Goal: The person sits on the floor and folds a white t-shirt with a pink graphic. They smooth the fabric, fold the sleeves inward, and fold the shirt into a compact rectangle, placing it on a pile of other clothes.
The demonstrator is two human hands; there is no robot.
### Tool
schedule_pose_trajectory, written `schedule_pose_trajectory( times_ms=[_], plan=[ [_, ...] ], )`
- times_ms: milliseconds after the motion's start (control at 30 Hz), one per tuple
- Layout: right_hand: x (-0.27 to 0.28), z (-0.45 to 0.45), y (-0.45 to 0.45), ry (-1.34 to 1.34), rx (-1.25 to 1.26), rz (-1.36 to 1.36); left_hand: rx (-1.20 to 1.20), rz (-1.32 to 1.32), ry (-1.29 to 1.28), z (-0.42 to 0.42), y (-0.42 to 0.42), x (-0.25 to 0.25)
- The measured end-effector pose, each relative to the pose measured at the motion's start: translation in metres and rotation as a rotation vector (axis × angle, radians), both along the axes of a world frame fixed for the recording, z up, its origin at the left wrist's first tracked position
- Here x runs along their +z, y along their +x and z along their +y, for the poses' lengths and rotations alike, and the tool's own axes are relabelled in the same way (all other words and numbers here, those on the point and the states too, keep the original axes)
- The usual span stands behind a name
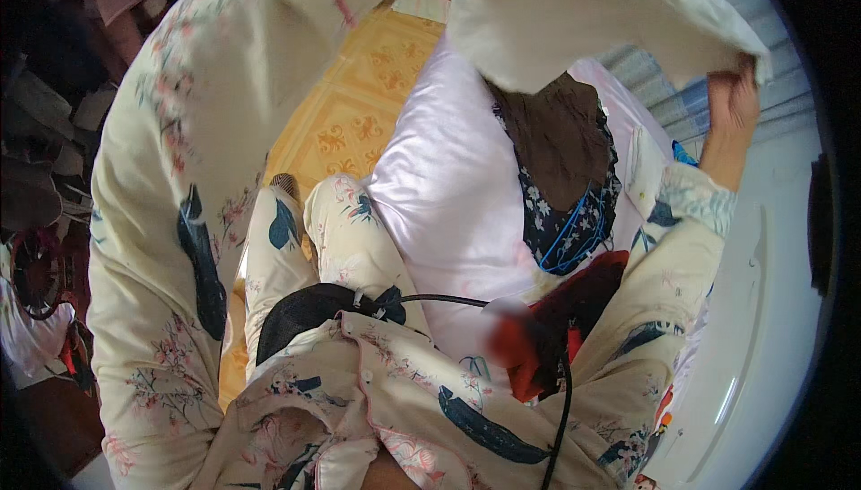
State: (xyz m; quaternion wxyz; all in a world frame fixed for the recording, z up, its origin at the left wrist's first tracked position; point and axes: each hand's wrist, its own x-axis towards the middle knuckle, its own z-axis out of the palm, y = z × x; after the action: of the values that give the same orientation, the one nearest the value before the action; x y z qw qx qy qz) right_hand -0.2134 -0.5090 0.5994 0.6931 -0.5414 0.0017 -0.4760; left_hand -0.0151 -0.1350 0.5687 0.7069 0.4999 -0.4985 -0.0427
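Observation:
My right hand (732, 103) is raised at the upper right, its fingers closed on the corner of a cream-white cloth (572, 19). The cloth spreads across the top of the view and runs past its edge. My left hand is out of view; only its raised floral sleeve (195, 154) shows, reaching up to the top edge. Under the cloth, a dark garment (558, 140) with a brown inside and black-and-white floral trim lies on a pale satin bedcover (457, 174). A blue clothes hanger (568, 241) rests on the garment's lower part.
Red fabric (525, 362) lies beside my right arm, partly blurred. A black cable (444, 298) crosses my front. Yellow patterned flooring (363, 107) shows beyond my knees. A glossy white panel (753, 302) stands at right, below a grey-blue curtain (787, 107). Piled fabrics (47, 127) crowd the dark left side.

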Motion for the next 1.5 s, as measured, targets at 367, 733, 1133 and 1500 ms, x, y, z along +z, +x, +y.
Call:
schedule_pose_trajectory(
  times_ms=[367,733,1133,1500],
  plan=[
    [-0.377,0.045,-0.188,0.194,-0.109,0.794,-0.369,-0.43,0.745,0.036,-0.124,-0.302],
    [-0.483,0.118,-0.233,1.304,-0.233,0.534,-0.041,-0.517,0.942,0.043,-0.17,-0.365],
    [-0.427,0.166,-0.168,0.448,-0.34,0.509,-0.214,-0.717,1.359,-0.004,-0.239,-0.361],
    [-0.508,0.137,-0.209,0.833,-0.384,0.736,-0.133,-0.857,1.518,-0.009,-0.261,-0.375]
  ],
)
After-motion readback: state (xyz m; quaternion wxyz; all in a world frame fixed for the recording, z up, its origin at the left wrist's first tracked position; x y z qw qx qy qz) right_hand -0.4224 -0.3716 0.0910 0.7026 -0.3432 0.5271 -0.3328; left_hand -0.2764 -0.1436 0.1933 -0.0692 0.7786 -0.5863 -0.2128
